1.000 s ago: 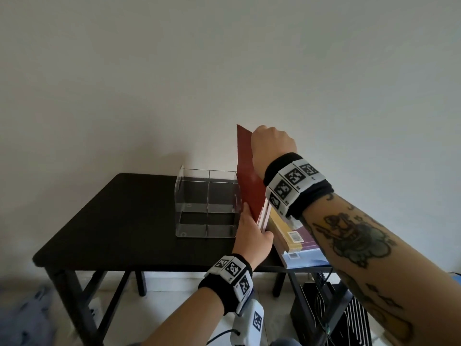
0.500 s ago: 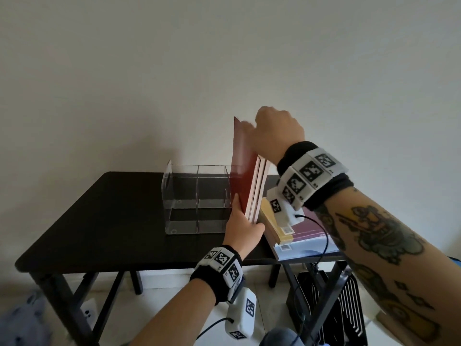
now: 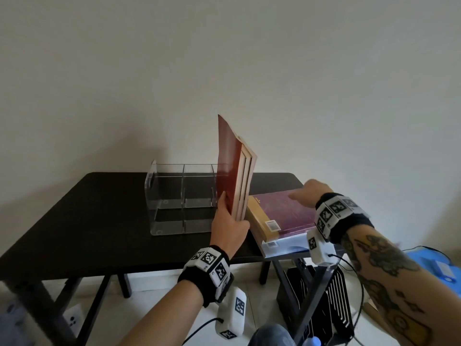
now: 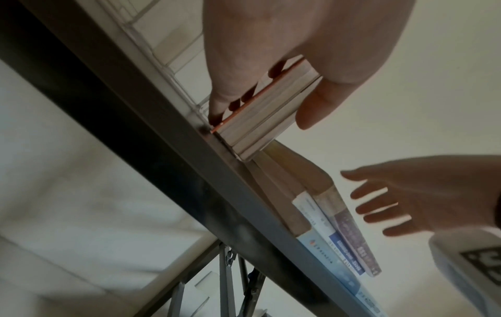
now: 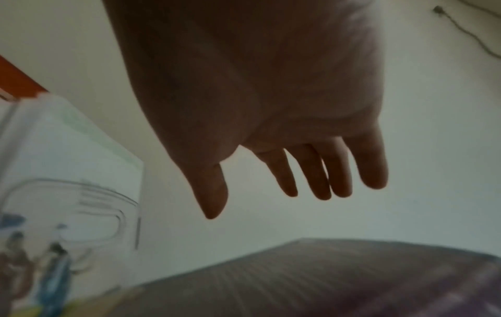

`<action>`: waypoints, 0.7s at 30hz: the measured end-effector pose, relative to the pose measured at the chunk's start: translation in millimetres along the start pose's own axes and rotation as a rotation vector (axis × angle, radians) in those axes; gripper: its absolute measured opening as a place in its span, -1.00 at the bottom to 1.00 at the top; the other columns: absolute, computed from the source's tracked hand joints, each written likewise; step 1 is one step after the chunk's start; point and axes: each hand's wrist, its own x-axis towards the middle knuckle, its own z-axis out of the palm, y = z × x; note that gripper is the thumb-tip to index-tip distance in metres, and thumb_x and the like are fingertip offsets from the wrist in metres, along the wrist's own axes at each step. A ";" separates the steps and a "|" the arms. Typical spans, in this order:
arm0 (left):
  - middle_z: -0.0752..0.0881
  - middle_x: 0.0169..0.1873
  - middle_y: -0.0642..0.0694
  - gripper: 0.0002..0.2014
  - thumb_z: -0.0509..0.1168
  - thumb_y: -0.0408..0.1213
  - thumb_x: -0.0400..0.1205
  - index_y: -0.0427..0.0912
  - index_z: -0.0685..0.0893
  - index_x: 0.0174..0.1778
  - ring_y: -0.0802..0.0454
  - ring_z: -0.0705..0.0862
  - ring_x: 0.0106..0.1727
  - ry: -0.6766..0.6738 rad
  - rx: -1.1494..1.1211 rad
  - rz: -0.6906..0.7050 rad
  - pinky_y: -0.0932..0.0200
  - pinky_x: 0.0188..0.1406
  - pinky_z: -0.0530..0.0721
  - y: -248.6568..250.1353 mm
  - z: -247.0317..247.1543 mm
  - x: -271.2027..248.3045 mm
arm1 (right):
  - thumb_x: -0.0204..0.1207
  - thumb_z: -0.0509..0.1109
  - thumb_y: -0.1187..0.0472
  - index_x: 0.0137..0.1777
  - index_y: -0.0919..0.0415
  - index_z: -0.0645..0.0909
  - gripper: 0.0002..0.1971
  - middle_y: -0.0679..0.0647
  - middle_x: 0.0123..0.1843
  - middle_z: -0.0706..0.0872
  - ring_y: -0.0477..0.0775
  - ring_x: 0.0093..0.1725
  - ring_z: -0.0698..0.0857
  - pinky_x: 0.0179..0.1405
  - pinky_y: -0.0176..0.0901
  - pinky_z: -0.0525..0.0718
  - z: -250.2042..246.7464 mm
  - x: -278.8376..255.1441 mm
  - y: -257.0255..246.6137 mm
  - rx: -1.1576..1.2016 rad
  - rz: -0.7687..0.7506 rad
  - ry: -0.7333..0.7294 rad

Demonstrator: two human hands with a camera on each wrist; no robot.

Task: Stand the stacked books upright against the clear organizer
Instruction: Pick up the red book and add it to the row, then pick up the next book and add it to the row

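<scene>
1. The left hand point(image 3: 228, 227) grasps the lower front edge of the upright books point(image 3: 237, 171), fingers on the red cover side and thumb on the other side (the left wrist view shows the page edges pinched between them).
2. The upright books, three of them as far as the page edges show, stand on the black table point(image 3: 87, 221) right against the right end of the clear organizer point(image 3: 182, 198), leaning slightly.
3. The right hand point(image 3: 308, 193) is released, fingers straight and spread, hovering just above the purple book point(image 3: 287, 211); whether the fingertips touch the cover cannot be told.
4. The purple book tops the stack of flat books point(image 3: 282, 236) lying at the table's right end, just beside the upright ones, with a yellow-spined one and a pale blue one beneath it.
5. The organizer has several open compartments, and the red cover hides its right wall.
</scene>
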 end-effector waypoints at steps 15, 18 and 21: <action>0.52 0.49 -0.11 -0.04 0.39 -0.37 0.52 0.08 -0.07 0.73 -0.12 0.59 0.43 -0.003 0.144 0.011 -0.08 0.44 0.57 2.2 0.8 1.1 | 0.27 0.53 -0.36 0.24 0.33 0.57 -0.20 0.13 -0.02 0.67 0.17 -0.04 0.66 -0.07 -0.11 0.59 18.2 8.3 46.2 0.064 0.181 -0.084; 0.54 0.48 -0.11 -0.04 0.39 -0.38 0.53 0.05 -0.06 0.73 -0.11 0.60 0.41 -0.003 0.145 0.016 -0.03 0.42 0.58 1.9 0.5 0.8 | 0.28 0.52 -0.36 0.31 0.37 0.53 -0.14 0.13 0.00 0.59 0.16 -0.05 0.57 -0.06 -0.13 0.50 17.1 7.0 53.6 0.100 0.218 -0.083; 0.55 0.47 -0.10 -0.04 0.40 -0.37 0.53 0.06 -0.05 0.73 -0.10 0.60 0.41 -0.008 0.146 0.018 -0.03 0.42 0.58 0.6 -0.1 1.5 | 0.24 0.57 -0.33 0.31 0.40 0.53 -0.12 0.15 0.01 0.60 0.18 -0.05 0.57 -0.07 -0.11 0.49 16.0 8.9 63.8 0.178 0.229 -0.082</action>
